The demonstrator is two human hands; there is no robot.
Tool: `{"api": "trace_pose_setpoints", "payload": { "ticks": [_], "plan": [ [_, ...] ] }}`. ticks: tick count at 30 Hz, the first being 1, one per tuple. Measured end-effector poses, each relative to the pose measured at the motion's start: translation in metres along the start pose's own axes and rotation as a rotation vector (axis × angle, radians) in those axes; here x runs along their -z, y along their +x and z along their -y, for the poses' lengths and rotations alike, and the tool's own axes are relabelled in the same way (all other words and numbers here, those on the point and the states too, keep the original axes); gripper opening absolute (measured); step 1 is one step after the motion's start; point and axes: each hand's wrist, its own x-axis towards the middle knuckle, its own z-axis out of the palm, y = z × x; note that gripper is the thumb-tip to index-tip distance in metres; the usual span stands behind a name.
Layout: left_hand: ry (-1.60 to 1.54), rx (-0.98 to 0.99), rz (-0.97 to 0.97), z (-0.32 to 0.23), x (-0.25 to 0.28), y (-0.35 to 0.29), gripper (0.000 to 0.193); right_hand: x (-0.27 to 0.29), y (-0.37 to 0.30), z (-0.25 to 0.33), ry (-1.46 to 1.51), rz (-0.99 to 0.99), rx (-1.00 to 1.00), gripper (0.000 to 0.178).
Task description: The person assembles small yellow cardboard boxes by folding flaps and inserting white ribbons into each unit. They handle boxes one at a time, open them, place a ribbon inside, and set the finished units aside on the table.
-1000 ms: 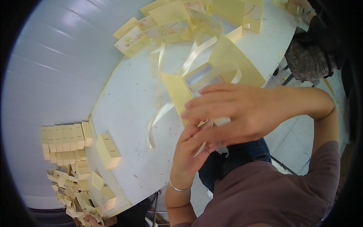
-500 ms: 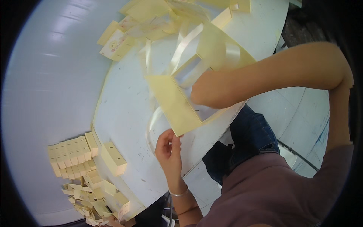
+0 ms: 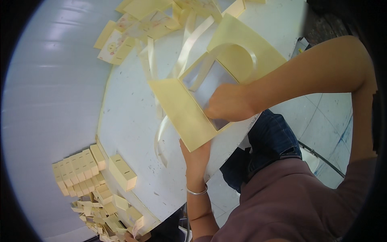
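A pale yellow cardboard box (image 3: 177, 113) with its flaps spread wide lies near the table's front edge. Its inside is whitish, and a cream ribbon (image 3: 246, 50) loops over the far flap with its end dipping into the box. My right hand (image 3: 227, 101) reaches in from the right, fingers curled and pressed toward the inner edge by the near-left flap; what they hold, if anything, is hidden. Beneath that flap's near corner is my left hand (image 3: 196, 157), its fingers covered by the cardboard. Another ribbon (image 3: 160, 137) trails on the table beside it.
More yellow boxes with printed panels (image 3: 117, 46) stand at the far side. A single closed box (image 3: 123, 171) lies at the left, near a row of stacked boxes (image 3: 76, 167). A heap of small boxes (image 3: 105, 213) fills the lower left, where another person's hand (image 3: 131, 237) shows.
My left hand has moved from the flap's corner to underneath it. My right hand remains in the box, its fingers now nearer the near-left edge. The ribbon loop stands out more.
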Motion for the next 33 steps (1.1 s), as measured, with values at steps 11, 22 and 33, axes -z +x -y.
{"api": "trace_pose_setpoints", "payload": {
  "ticks": [11,22,33],
  "plan": [
    [0.013,0.007,0.038,0.008,-0.001,0.000,0.026,0.000,-0.006,-0.004,0.052,-0.059,0.065,0.014],
    [-0.003,0.080,0.108,0.003,-0.003,-0.004,0.030,-0.004,-0.009,-0.004,0.108,-0.124,0.020,0.009],
    [0.025,0.039,0.102,0.000,-0.005,0.006,0.027,-0.014,0.006,-0.006,0.281,-0.052,-0.183,0.013]
  ]
}}
